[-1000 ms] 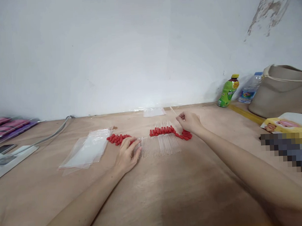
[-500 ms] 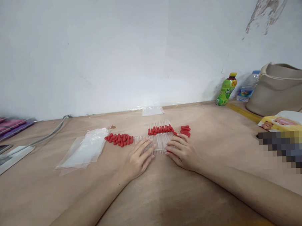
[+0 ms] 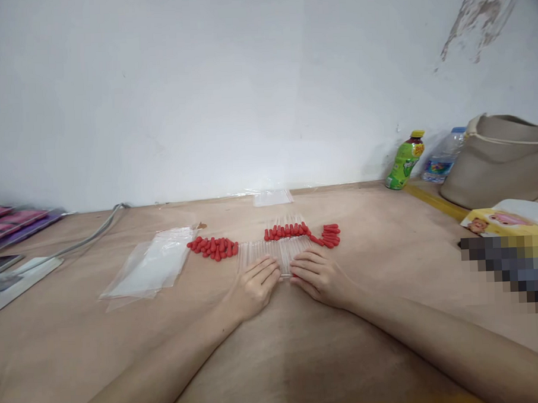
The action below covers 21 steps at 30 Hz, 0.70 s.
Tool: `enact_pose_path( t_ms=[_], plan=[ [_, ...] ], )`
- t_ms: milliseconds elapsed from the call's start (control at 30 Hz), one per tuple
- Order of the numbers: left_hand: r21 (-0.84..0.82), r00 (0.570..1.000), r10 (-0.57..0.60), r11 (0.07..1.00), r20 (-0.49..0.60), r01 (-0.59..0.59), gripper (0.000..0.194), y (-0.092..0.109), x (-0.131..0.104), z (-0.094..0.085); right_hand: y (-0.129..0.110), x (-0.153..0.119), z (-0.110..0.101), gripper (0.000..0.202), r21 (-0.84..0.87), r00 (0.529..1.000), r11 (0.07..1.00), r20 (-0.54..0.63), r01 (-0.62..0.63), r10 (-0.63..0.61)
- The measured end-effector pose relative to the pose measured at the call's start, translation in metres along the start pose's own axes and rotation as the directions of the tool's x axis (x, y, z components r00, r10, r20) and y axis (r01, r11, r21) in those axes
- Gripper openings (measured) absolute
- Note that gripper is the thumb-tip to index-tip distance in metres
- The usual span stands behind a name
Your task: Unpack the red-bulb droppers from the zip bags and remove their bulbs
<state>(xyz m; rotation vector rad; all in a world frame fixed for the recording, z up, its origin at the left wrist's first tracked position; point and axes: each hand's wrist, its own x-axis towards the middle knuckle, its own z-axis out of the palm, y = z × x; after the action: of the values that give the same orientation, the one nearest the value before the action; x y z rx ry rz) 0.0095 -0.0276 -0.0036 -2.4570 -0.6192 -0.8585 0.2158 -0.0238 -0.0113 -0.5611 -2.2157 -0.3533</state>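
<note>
Thin clear tubes (image 3: 271, 247) lie side by side in a flat row at the middle of the table. My left hand (image 3: 258, 285) rests on their near left part, its fingers curled together around something too small to make out. Close by on the right, my right hand (image 3: 317, 275) has its fingers pressed together at the near end, with a bit of red at the fingertips. Red rubber bulbs (image 3: 287, 230) line up along the far side of the tubes. More red bulbs form a pile (image 3: 213, 248) on the left and a small group (image 3: 330, 234) on the right.
Clear plastic bags (image 3: 151, 263) lie left of the pile, and another bag (image 3: 272, 198) is by the wall. A cable (image 3: 90, 238) and a phone (image 3: 3, 263) are far left. Right stand a green bottle (image 3: 404, 161), a water bottle (image 3: 443, 155) and a grey bucket (image 3: 494, 162).
Both hands have drawn closer together at the near edge of the tubes. My left hand's fingers have closed up, uncovering more tubes; my right hand has moved slightly left and nearer.
</note>
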Motion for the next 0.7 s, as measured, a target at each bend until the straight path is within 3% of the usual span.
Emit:
enact_pose_path(
  t_ms=[433,700],
  plan=[
    [-0.084,1.000,-0.015,0.996,-0.023,0.013,0.015,-0.0004,-0.0064,0.0001,0.0032,-0.0065,-0.0028,0.018,-0.022,0.993,0.995,-0.058,0.097,-0.098],
    [-0.091,0.999,-0.028,0.996,-0.025,0.025,0.014,0.0010,-0.0073,-0.0027,0.0065,-0.0090,-0.0080,0.020,-0.106,0.985,0.980,-0.018,0.166,-0.169]
  ],
)
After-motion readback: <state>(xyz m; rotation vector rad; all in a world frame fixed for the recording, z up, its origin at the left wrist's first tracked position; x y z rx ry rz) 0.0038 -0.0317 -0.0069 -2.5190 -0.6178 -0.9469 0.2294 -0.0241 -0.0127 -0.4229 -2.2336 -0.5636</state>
